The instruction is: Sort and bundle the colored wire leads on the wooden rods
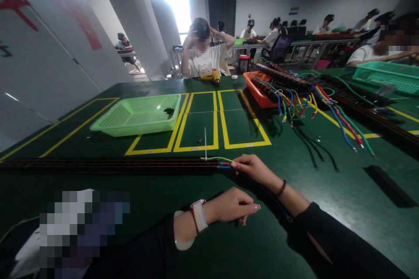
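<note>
My right hand is closed on a bundle of thin wires, pinching it just past the end of a long dark strip with brown lines along it. Yellow-green, red and blue wires run from the strip's end into my fingers. A dark length of the bundle trails under my right wrist towards a ring-shaped end. Around the strip near that end, a pale cable tie stands with its tail up. My left hand hovers nearer to me, fingers curled together; whether it pinches anything small cannot be seen.
A light green basket stands beyond the strip. At the back right, an orange basket bears dark strips with coloured wires. A yellow heat gun lies near a seated person. A black piece lies at right.
</note>
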Available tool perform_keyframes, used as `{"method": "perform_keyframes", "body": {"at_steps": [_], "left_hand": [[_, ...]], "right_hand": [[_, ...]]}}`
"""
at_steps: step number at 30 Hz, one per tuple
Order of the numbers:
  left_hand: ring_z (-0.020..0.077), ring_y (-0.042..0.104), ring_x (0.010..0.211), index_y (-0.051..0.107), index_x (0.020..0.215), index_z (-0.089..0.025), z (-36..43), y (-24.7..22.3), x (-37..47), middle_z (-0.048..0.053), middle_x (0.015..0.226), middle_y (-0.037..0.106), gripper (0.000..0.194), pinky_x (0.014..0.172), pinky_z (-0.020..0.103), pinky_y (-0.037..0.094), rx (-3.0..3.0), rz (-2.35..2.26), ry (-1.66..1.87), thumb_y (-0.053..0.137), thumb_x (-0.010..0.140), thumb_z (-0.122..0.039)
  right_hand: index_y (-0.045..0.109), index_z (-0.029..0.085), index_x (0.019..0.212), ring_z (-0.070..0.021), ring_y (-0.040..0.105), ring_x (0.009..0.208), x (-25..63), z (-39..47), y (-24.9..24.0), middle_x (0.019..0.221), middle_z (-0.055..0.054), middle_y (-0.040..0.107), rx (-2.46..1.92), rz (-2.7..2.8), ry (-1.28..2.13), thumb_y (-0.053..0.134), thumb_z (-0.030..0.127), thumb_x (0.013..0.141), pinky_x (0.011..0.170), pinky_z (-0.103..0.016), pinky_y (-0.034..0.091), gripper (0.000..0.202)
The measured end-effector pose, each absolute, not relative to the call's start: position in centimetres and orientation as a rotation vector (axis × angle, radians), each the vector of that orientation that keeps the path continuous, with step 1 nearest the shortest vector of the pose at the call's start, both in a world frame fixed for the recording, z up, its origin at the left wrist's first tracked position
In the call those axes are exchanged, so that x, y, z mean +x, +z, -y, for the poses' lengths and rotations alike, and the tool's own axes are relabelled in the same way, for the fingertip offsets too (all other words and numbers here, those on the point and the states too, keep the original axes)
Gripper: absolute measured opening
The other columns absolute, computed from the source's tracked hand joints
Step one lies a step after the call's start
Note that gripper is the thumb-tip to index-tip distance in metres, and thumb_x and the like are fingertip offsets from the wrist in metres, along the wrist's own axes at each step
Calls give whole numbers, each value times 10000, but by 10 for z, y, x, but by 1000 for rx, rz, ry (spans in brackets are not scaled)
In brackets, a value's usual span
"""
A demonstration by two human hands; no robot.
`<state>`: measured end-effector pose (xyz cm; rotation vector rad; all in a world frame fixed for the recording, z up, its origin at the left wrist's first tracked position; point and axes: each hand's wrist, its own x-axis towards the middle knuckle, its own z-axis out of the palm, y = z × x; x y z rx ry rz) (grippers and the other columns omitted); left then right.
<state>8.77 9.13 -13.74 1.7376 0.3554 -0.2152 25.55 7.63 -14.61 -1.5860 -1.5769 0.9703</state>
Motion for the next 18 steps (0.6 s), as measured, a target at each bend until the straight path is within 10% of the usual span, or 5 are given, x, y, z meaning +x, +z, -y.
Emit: {"method": "perform_keyframes", "body": {"at_steps": [12,18], "left_hand": [[43,557,524,523,674,-123,-101,-142,98,13,641,596,545,489,139,397,1300,-418,-168,364,759,-638],[146,646,882,538,992,-88,-108,-147,101,149,1012,631,784,867,278,496,897,-456,6,217,705,-742]], "right_hand": [[672,120,941,13,467,689,264,-85,-143,812,-15,607,-1715,1826,1006,570,573,722,641,-95,324,514],[683,123,883,11,500,744,264,-90,-152,854,-19,621,-1684,1817,854,542,442,784,705,-97,347,363]]}}
